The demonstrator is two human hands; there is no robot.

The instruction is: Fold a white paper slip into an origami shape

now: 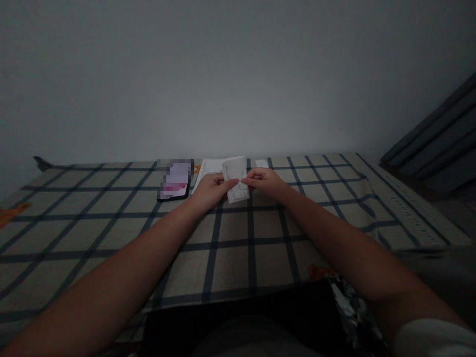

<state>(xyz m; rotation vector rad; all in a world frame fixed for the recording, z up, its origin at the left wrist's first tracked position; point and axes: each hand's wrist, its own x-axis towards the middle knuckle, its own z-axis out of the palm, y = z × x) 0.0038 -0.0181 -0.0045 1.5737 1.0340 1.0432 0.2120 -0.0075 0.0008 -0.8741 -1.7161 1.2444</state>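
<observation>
A small white folded paper [235,173] is held upright over the checked cloth [111,218], near the far edge. My left hand [210,190] pinches its left side, thumb and forefinger pressed on the lower part. My right hand [265,181] pinches the paper's right side, fingers curled. The two sets of fingertips nearly meet at the paper's middle. Both forearms stretch out across the cloth.
A dark phone [174,181] with a lit screen lies just left of my left hand. White sheets of paper [208,168] lie behind the hands. A plain wall rises behind. Dark striped fabric [439,144] leans at the right. A dark garment [238,317] sits at the near edge.
</observation>
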